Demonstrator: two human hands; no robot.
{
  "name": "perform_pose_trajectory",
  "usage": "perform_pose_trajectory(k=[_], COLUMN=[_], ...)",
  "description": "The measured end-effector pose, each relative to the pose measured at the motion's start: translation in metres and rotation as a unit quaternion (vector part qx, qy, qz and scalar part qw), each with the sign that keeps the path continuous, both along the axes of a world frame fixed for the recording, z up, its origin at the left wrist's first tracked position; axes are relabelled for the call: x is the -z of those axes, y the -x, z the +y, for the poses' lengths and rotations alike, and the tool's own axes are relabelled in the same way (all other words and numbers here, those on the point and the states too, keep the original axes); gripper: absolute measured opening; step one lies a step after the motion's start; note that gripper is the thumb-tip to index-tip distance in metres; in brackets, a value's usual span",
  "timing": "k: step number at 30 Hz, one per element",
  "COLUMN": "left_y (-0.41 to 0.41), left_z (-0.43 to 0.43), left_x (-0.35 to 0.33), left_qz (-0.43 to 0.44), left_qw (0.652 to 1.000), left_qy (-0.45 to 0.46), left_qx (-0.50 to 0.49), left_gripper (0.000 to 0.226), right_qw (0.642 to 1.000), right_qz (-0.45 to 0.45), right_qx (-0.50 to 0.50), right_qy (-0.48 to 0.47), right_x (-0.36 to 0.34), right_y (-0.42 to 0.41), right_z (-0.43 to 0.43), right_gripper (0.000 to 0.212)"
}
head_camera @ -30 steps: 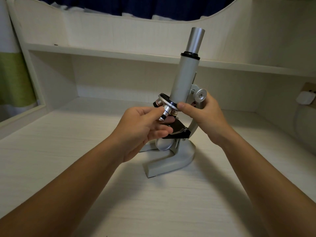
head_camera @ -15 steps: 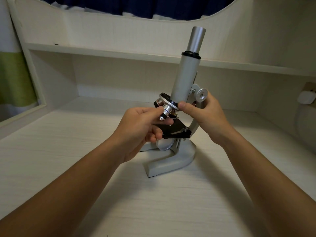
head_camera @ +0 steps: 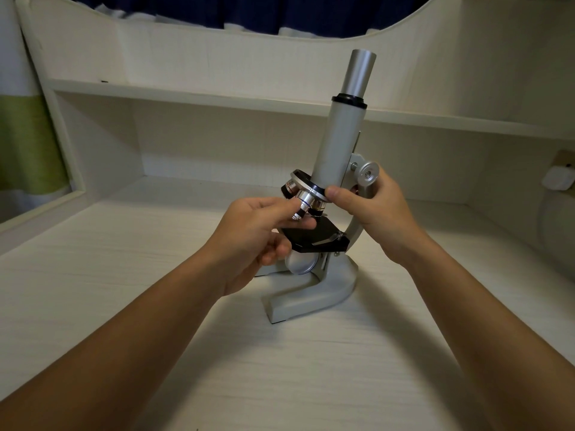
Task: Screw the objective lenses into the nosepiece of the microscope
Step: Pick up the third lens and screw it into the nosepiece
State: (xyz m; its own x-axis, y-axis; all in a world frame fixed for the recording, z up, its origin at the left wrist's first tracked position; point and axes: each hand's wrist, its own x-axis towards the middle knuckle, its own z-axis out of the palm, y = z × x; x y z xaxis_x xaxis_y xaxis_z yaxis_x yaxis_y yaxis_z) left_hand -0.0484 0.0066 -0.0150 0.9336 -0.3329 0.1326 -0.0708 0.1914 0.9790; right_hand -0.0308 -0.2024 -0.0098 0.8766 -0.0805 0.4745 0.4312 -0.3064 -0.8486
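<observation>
- Pale wood-grain desk (head_camera: 124,306) beneath both forearms, dimly and evenly lit.
- Left hand (head_camera: 258,234) reaching in from the lower left, wrist turned a little inward, thumb and forefinger pinched round the barrel of an objective lens (head_camera: 303,206); remaining fingers curled loosely below, by the front edge of the black stage (head_camera: 317,236).
- Objective lens tilted, silver with a blue band, seated in the nosepiece (head_camera: 306,185) just above the left fingertips; two more lenses in the same turret, one beyond the left hand, one between the two hands.
- Right hand (head_camera: 376,209) coming in from the lower right, thumb tip pressed on the near rim of the nosepiece, fingers wrapped out of sight behind the curved arm of the microscope (head_camera: 337,144).
- Round silver focus knob (head_camera: 368,175) just above the right knuckles, touching or only close; cannot tell which.
- Grey tube rising above and between both hands, leaning slightly right, with a black collar and bare metal eyepiece at the top.
- Round mirror (head_camera: 300,264) just under the left hand's curled fingers; horseshoe base (head_camera: 311,293) flat on the desk between the two wrists.
- Beyond the hands, a cream back panel and a long shelf (head_camera: 217,94), with a dark blue curtain (head_camera: 249,10) over the top edge.
- Well to the left of the left arm, a green-and-white cloth (head_camera: 21,144); well to the right of the right hand, a small white plug-like block (head_camera: 558,180) on the wall.
</observation>
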Motion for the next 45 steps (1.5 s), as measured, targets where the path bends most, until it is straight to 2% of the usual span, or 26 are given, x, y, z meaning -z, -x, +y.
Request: perform_pose_trajectory(k=[5, 10, 17, 23, 27, 31, 34, 40, 45], left_y=[-0.0020, -0.0030, -0.0041, -0.0038, -0.0021, -0.0044, -0.0055, -0.0051, -0.0051], left_z=[0.0011, 0.0005, 0.0030, 0.0030, 0.0012, 0.0031, 0.0035, 0.0046, 0.0048], left_x=[0.0018, 0.0006, 0.0028, 0.0000, 0.0011, 0.0028, 0.0038, 0.0022, 0.0041], left_qz=[-0.010, 0.020, -0.022, 0.012, 0.010, -0.024, -0.023, 0.012, -0.017], left_qw=[1.000, 1.000, 1.000, 1.000, 0.999, 0.999, 0.999, 0.999, 0.999], left_qy=[-0.011, 0.011, 0.001, 0.017, 0.027, 0.013, 0.020, 0.009, 0.002], left_qx=[-0.021, 0.018, -0.018, 0.015, 0.021, -0.022, -0.019, 0.052, 0.031], left_gripper=[0.017, 0.032, 0.012, 0.030, 0.025, 0.012, 0.016, 0.033, 0.021], right_qw=[1.000, 1.000, 1.000, 1.000, 1.000, 1.000, 1.000, 1.000, 1.000], right_qz=[0.002, 0.007, 0.009, 0.006, 0.002, 0.001, -0.001, -0.007, -0.007], right_qx=[0.000, 0.000, -0.006, -0.009, -0.010, -0.012, -0.018, -0.015, -0.017], right_qy=[0.005, 0.006, 0.009, 0.007, 0.009, 0.008, -0.005, -0.008, -0.010], right_x=[0.0001, 0.0002, 0.0005, 0.0012, 0.0000, 0.0002, -0.0004, -0.0001, -0.0007], right_y=[-0.0008, -0.0008, -0.0014, -0.0010, -0.0003, -0.0007, -0.0009, -0.0008, -0.0004], right_z=[-0.0006, -0.0014, -0.0018, -0.0016, -0.0020, -0.0015, -0.0006, -0.0003, 0.0000], right_gripper=[0.081, 0.079, 0.079, 0.079, 0.077, 0.067, 0.064, 0.069, 0.068])
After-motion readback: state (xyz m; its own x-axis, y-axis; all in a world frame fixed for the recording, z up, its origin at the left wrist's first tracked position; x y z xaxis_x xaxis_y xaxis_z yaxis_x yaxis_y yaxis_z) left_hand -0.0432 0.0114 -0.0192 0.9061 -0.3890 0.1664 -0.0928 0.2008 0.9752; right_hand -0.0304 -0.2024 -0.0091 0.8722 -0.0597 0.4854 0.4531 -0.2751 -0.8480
